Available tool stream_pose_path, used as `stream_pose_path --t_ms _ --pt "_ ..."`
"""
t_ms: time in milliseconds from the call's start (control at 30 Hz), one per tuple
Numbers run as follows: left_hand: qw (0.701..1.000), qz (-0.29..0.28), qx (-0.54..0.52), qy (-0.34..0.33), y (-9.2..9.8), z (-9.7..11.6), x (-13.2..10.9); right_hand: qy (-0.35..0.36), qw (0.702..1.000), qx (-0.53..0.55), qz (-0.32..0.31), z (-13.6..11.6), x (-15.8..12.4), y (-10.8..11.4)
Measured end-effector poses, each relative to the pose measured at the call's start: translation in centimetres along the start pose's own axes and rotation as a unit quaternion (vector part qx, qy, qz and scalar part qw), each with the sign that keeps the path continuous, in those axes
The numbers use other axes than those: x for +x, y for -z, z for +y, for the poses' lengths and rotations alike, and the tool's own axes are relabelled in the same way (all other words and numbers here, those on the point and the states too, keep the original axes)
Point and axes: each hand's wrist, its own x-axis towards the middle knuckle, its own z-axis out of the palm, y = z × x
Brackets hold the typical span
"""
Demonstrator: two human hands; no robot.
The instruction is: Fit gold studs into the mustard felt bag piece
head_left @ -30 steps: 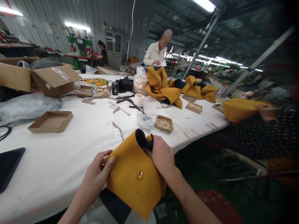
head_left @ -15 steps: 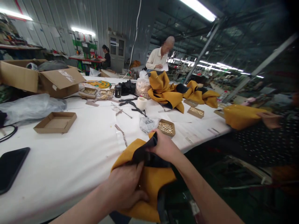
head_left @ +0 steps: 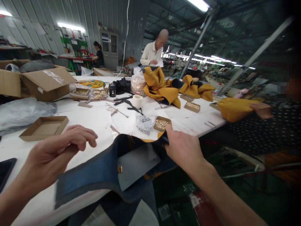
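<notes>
Dark-lined mustard fabric piece (head_left: 110,169) spread lining-side up at the near edge of the white bench (head_left: 89,122), part of it hanging over that edge. Right hand (head_left: 183,147) closed in a pinch grip on the far upper corner, where a thin strip of mustard outer side shows. Left hand (head_left: 54,150) hovering above the near left part of the piece, fingers loosely curled and open, holding nothing, apparently not touching the cloth. Small brass snap (head_left: 119,169) fixed near the middle, beside a pale stiffening patch (head_left: 138,164).

Judged soft, light and limp: sagging and folding wherever unsupported, so best taken at two edges or corners, well apart. Probably firmer around the patch and snap, a better place for pressing or turning. Lining looking smooth, perhaps a little slippery between fingers.

Beyond the piece: open carton of brass fittings (head_left: 161,123), plastic bag of metal parts (head_left: 144,123), empty cardboard tray (head_left: 44,127), roll of white tape (head_left: 137,101), heap of mustard pieces (head_left: 164,86). Another person's hand (head_left: 261,110) on a mustard piece at the right end; a person in a white shirt (head_left: 152,51) standing at the far side.
</notes>
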Motion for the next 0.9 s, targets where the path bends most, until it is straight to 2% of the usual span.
stream_pose_path --t_ms 33,100,200,267,367,467,533,600,667,733,800,833,900 --pt "1.000 -0.001 -0.022 0.012 0.4 0.4 0.1 0.006 1.000 0.014 -0.014 0.2 -0.1 0.0" --pt "0.998 -0.061 -0.022 0.012 -0.1 2.0 -0.2 0.010 0.999 0.039 -0.030 0.4 -0.2 0.0" --pt "0.982 -0.185 0.029 0.002 -3.8 5.3 -0.9 -0.005 0.996 0.086 -0.024 0.4 0.1 -0.1" --pt "0.970 -0.234 0.062 -0.023 -7.2 6.7 -0.5 0.005 0.985 0.172 -0.022 0.2 0.3 0.0" --pt "0.972 -0.207 0.082 -0.070 -12.7 6.6 1.9 0.045 0.938 0.344 -0.008 -0.2 0.9 0.1" --pt "0.986 -0.157 0.038 -0.045 -17.2 5.2 4.3 -0.002 0.879 0.476 -0.027 -0.3 1.8 -1.0" --pt "0.993 -0.089 0.072 -0.009 -19.0 4.7 4.6 -0.058 0.827 0.553 -0.078 0.3 2.4 -2.5" --pt "0.991 -0.042 0.128 -0.022 -19.8 4.6 3.6 -0.090 0.792 0.595 -0.101 1.1 2.7 -3.9" --pt "0.984 -0.077 0.154 -0.056 -19.8 4.3 2.2 -0.092 0.803 0.585 -0.060 2.0 2.5 -4.9" --pt "0.972 -0.159 0.174 -0.018 -19.6 3.3 1.2 -0.073 0.836 0.543 -0.002 2.5 2.0 -5.2" --pt "0.941 -0.246 0.226 0.051 -19.7 1.8 1.1 -0.050 0.863 0.501 0.022 2.4 1.4 -4.8" --pt "0.920 -0.285 0.260 0.066 -19.8 1.0 1.3 -0.044 0.874 0.484 0.020 2.1 1.1 -4.5" --pt "0.878 -0.361 0.312 0.041 -20.2 0.0 2.0 -0.047 0.899 0.435 0.023 1.5 0.6 -3.8"
